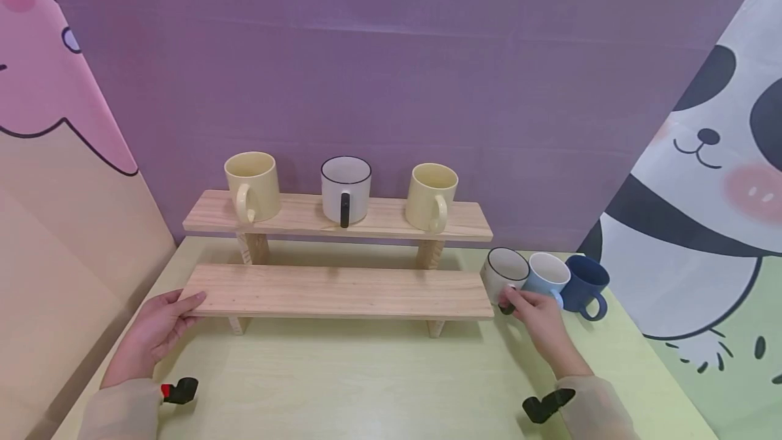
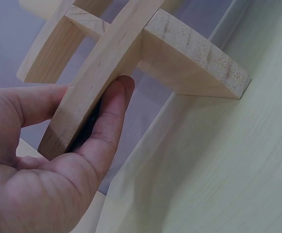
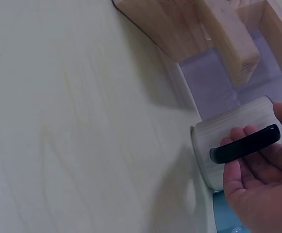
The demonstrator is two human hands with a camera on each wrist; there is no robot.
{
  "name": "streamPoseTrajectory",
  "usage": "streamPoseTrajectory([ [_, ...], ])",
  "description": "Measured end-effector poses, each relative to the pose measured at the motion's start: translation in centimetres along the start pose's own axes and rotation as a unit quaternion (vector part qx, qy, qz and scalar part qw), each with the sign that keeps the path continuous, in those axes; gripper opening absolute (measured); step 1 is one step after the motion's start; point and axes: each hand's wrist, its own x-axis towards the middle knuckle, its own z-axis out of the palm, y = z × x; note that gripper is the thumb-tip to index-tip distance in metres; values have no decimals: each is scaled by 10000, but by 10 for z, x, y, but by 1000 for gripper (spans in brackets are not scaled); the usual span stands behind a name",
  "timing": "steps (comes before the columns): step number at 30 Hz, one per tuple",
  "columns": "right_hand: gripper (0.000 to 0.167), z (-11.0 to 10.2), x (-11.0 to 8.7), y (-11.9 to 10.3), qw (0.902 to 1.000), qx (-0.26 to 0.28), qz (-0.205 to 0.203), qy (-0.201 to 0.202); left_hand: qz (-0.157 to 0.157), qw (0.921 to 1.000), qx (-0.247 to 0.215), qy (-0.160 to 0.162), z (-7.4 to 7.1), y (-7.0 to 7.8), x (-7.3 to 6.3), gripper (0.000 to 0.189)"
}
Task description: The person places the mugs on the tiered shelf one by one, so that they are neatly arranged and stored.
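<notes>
My left hand [image 1: 157,331] grips the left end of the lower board of a two-tier wooden shelf [image 1: 342,290], thumb on top and fingers beneath, as the left wrist view shows. At the shelf's right end, my right hand [image 1: 545,328] holds a white mug [image 1: 496,282] with a dark rim by its black handle [image 3: 245,144]. In the right wrist view the fingers pass behind the handle, and the thumb is near the mug's top. A light blue mug [image 1: 539,282] stands close beside the held one.
A dark blue mug [image 1: 583,278] is at the far right of the row. On the upper board stand a yellow mug [image 1: 259,192], a white mug with a black handle [image 1: 334,192] and another yellow mug [image 1: 424,199]. A purple backdrop [image 1: 391,87] rises behind the table [image 1: 342,386].
</notes>
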Motion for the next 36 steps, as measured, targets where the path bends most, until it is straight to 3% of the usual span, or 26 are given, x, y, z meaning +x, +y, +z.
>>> streamPoseTrajectory([
  [9, 56, 3, 7, 9, 9997, 186, -97, -79, 22, 10000, 50, -44, -2, -1, 0, 71],
  [20, 56, 6, 12, 18, 9958, 909, -85, -88, 70, 10000, 44, -49, 0, 0, -1, 71],
  [27, 49, 11, 9, 11, 9763, 2159, -167, 23, 76, 9999, 58, -45, 0, 0, -1, 71],
  [32, 49, 7, 2, -3, 9783, 2052, -261, 140, 75, 9999, 107, -35, 0, 0, 0, 73],
  [36, 46, 2, -3, -18, 9678, 2462, -410, 332, 69, 9999, 135, -16, 0, 0, 0, 74],
])
